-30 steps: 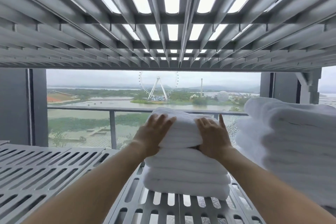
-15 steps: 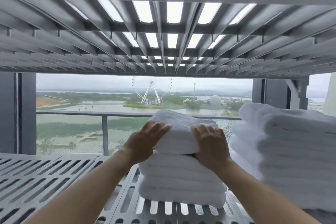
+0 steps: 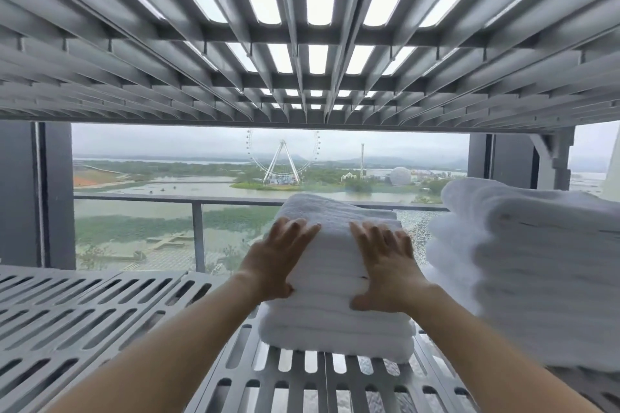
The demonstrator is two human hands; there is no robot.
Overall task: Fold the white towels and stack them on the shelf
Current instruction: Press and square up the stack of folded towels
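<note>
A stack of folded white towels [image 3: 335, 325] sits on the grey slatted shelf [image 3: 100, 312], in the middle of the view. The top towel [image 3: 335, 218] lies flat on the stack. My left hand [image 3: 280, 260] lies flat on the top towel's near left edge, fingers stretched out and thumb against the stack's front. My right hand [image 3: 385, 266] presses the near right edge the same way. Neither hand closes around the cloth.
A taller, wider pile of folded white towels [image 3: 536, 265] stands just right of the stack, almost touching it. Another slatted shelf [image 3: 302, 50] hangs close overhead. Behind the shelf are a glass railing [image 3: 198, 235] and dark pillars [image 3: 37, 194].
Both hands have slid from the sides of the top towel toward me onto its near edge and front. The thumbs now show, splayed against the stack.
</note>
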